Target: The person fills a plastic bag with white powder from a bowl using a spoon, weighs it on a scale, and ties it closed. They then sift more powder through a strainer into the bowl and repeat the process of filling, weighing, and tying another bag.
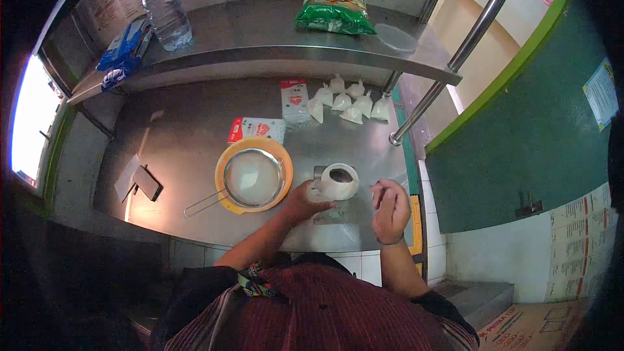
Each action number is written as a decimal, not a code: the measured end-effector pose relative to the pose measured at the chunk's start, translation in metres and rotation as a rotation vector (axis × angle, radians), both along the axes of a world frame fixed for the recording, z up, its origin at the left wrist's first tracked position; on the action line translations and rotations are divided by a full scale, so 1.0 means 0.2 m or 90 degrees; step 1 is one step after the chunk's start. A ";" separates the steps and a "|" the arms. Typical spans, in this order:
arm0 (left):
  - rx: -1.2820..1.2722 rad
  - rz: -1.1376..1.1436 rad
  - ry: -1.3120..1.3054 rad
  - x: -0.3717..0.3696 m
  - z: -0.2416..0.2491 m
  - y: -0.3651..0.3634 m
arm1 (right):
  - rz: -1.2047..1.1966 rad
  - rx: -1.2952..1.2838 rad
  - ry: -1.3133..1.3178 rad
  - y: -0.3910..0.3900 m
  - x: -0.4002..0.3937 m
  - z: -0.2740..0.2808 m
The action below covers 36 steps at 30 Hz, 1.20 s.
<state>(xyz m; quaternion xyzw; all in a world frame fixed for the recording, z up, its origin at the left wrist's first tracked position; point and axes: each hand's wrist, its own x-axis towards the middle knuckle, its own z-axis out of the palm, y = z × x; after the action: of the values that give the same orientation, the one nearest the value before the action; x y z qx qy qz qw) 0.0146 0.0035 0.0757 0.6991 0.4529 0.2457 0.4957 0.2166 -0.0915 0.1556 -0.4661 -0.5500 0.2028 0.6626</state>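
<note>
A round white cup-like container (351, 190) with a dark opening is near the front of the steel table. My left hand (303, 205) is closed at its left side, by a pale handle-like part, with the thumb reaching under it. To the right of the container, my right hand (390, 213) is raised with its fingers curled in; I cannot tell what, if anything, is in them. Left of my left hand, a wire-handled sieve (283, 181) rests over a yellow-orange bowl (223, 156), with white material inside.
Several tied bags of white powder (351, 114) sit at the back right, beside two red-and-white packs (296, 101) (260, 129). A dark phone-like object (149, 184) stands at left. The shelf (260, 52) above holds a plastic bottle (166, 13) and a green packet (335, 16).
</note>
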 end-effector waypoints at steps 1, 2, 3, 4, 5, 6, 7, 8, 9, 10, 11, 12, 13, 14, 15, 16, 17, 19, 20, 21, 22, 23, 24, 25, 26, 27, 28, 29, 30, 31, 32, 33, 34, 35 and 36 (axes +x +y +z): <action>-0.006 -0.008 -0.011 -0.01 -0.08 0.01 | -0.022 -0.010 0.060 0.02 0.01 -0.02; -0.012 -0.017 -0.023 -0.02 -0.15 0.03 | -0.044 -0.019 0.120 0.03 0.01 -0.04; -0.015 -0.021 -0.020 -0.03 -0.15 0.02 | -0.048 -0.021 0.123 0.05 0.03 -0.11; -0.052 -0.024 -0.020 -0.04 -0.12 0.01 | -0.045 -0.079 0.071 0.07 0.06 -0.19; -0.088 -0.026 -0.019 -0.04 -0.10 0.00 | -0.040 -0.138 0.019 0.09 0.09 -0.26; -0.089 -0.028 -0.017 -0.05 -0.09 0.00 | -0.042 -0.139 0.020 0.11 0.10 -0.30; -0.114 -0.051 -0.028 -0.05 -0.08 0.00 | -0.039 -0.141 -0.080 0.12 0.11 -0.34; -0.140 -0.073 -0.039 -0.05 -0.08 -0.01 | -0.035 -0.143 -0.180 0.14 0.12 -0.38; -0.141 -0.072 -0.038 -0.05 -0.11 -0.01 | -0.050 -0.132 -0.205 0.15 0.11 -0.41; -0.111 -0.082 -0.033 -0.04 -0.14 -0.01 | -0.049 -0.132 -0.203 0.16 0.11 -0.45; -0.081 -0.092 -0.029 -0.03 -0.16 -0.01 | -0.034 -0.128 -0.213 0.16 0.11 -0.48; -0.083 -0.091 -0.028 -0.03 -0.16 -0.01 | -0.020 -0.124 -0.223 0.16 0.11 -0.49; -0.125 -0.089 -0.072 -0.02 -0.15 -0.02 | -0.018 -0.125 -0.223 0.16 0.10 -0.51; -0.167 -0.086 -0.116 -0.02 -0.14 -0.03 | -0.029 -0.134 -0.191 0.15 0.08 -0.53; -0.167 -0.084 -0.116 -0.01 -0.15 -0.02 | -0.040 -0.144 -0.159 0.15 0.07 -0.54; -0.152 -0.092 -0.098 0.00 -0.15 -0.01 | -0.038 -0.143 -0.160 0.14 0.06 -0.55; -0.137 -0.100 -0.080 0.01 -0.16 0.00 | -0.030 -0.146 -0.094 0.13 0.05 -0.55; -0.150 -0.092 -0.088 0.01 -0.18 0.01 | -0.020 -0.149 -0.028 0.12 0.04 -0.55; -0.164 -0.088 -0.095 0.01 -0.19 0.01 | -0.010 -0.173 -0.010 0.12 0.04 -0.54; -0.164 -0.088 -0.096 0.01 -0.15 0.01 | -0.002 -0.197 0.007 0.11 0.05 -0.54; -0.176 -0.090 -0.105 0.01 -0.09 0.00 | -0.002 -0.196 0.007 0.11 0.06 -0.53; -0.188 -0.093 -0.114 0.01 -0.05 0.00 | 0.010 -0.190 -0.012 0.11 0.08 -0.52; -0.188 -0.094 -0.114 0.02 -0.10 0.01 | 0.021 -0.185 -0.030 0.11 0.09 -0.51; -0.185 -0.100 -0.136 0.02 -0.17 0.02 | 0.020 -0.186 -0.030 0.11 0.09 -0.50; -0.183 -0.106 -0.158 0.03 -0.24 0.03 | 0.001 -0.170 -0.101 0.12 0.11 -0.49; -0.184 -0.109 -0.158 0.03 -0.20 0.04 | -0.018 -0.153 -0.172 0.14 0.11 -0.47; -0.142 -0.112 -0.101 0.04 -0.17 0.04 | -0.019 -0.154 -0.172 0.15 0.12 -0.45; -0.100 -0.117 -0.044 0.04 -0.13 0.04 | -0.029 -0.152 -0.235 0.16 0.12 -0.42; -0.100 -0.118 -0.044 0.04 -0.11 0.04 | -0.037 -0.151 -0.299 0.17 0.12 -0.41; -0.114 -0.111 -0.047 0.05 -0.09 0.03 | -0.039 -0.151 -0.299 0.18 0.12 -0.40; -0.128 -0.104 -0.051 0.05 -0.06 0.03 | -0.025 -0.160 -0.331 0.19 0.12 -0.40; -0.127 -0.105 -0.051 0.06 -0.06 0.02 | -0.010 -0.169 -0.363 0.19 0.12 -0.39; -0.128 -0.107 -0.031 0.06 -0.05 0.02 | -0.011 -0.169 -0.363 0.19 0.12 -0.39; -0.129 -0.108 -0.012 0.06 -0.04 0.01 | -0.038 -0.176 -0.354 0.18 0.11 -0.40; -0.129 -0.109 -0.012 0.06 -0.08 0.01 | -0.065 -0.184 -0.345 0.18 0.11 -0.40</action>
<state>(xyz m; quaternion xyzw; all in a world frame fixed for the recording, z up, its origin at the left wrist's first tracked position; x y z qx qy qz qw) 0.0273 0.0058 0.0603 0.6790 0.4096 0.1623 0.5872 0.2393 -0.0560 0.0757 -0.6200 -0.6478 0.1137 0.4279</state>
